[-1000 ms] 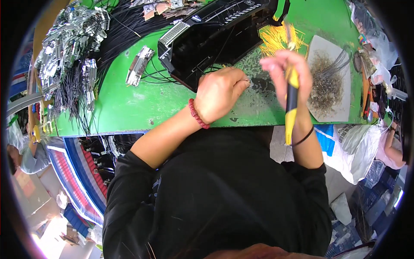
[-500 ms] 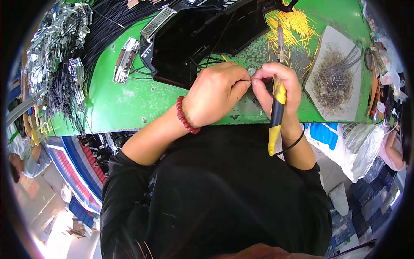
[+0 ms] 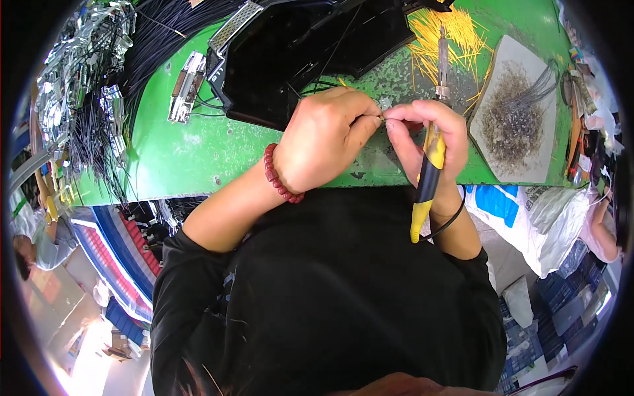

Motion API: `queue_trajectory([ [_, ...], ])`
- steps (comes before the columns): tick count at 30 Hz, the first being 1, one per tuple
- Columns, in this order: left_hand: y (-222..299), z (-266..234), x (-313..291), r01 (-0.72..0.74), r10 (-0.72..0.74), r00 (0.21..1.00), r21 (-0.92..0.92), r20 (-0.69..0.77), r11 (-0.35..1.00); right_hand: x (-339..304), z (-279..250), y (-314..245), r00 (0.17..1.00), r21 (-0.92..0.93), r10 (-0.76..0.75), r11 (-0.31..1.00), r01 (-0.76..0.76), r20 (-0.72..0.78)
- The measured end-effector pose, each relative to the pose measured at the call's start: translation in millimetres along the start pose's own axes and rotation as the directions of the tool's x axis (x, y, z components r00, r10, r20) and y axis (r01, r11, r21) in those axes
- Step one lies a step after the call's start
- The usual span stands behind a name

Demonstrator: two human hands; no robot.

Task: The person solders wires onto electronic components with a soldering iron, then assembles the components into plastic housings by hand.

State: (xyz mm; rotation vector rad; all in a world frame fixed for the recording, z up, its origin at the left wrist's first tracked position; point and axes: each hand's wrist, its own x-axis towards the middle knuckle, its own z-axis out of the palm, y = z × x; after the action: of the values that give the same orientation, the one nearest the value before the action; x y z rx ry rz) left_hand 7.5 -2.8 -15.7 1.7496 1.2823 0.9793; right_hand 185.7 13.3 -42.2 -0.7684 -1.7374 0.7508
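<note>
My left hand, with a dark red bead bracelet on the wrist, is closed in a pinch on a thin wire; most of it is hidden by the fingers. My right hand holds a yellow-and-black soldering iron in its curled fingers, its metal tip pointing away from me. The right thumb and forefinger come up to the left fingertips at the wire; whether they also grip it I cannot tell. Just beyond my left hand lies a large glossy black casing, with black wires running out beside the hand.
A silver metal part with wires lies left of the casing. Black wires and shiny silver parts are heaped at far left. Yellow wire pieces lie beyond the iron. A pale board with dark residue sits at right on the green table.
The iron has tilted, its tip shifting right and its handle end slightly down. Both hands remain close together at the wire. The casing and silver part appear slightly further left.
</note>
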Motion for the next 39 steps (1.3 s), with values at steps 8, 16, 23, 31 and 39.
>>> queue_trajectory([
  [8,-1,0,-2,-0.01,0.01,1.0,0.055,-0.016,0.998,-8,2,1,0.999,0.022,0.048,0.999,-0.048,0.005],
  [16,-2,2,-3,-0.02,0.021,1.0,0.066,-0.013,0.998,-10,1,-4,0.992,0.02,0.119,0.993,-0.12,0.048],
  [23,3,-1,0,-0.2,0.214,0.976,0.25,-0.029,0.947,-9,3,-5,0.955,0.188,0.295,0.937,-0.293,0.017],
  [31,1,-1,-2,-0.055,0.067,0.995,0.157,-0.073,0.986,-11,5,-1,0.945,0.301,0.311,0.915,-0.268,-0.105],
  [39,1,-1,-1,0.001,0.006,0.995,0.067,-0.095,0.998,-15,-2,0,0.986,0.115,0.165,0.979,-0.165,0.015],
])
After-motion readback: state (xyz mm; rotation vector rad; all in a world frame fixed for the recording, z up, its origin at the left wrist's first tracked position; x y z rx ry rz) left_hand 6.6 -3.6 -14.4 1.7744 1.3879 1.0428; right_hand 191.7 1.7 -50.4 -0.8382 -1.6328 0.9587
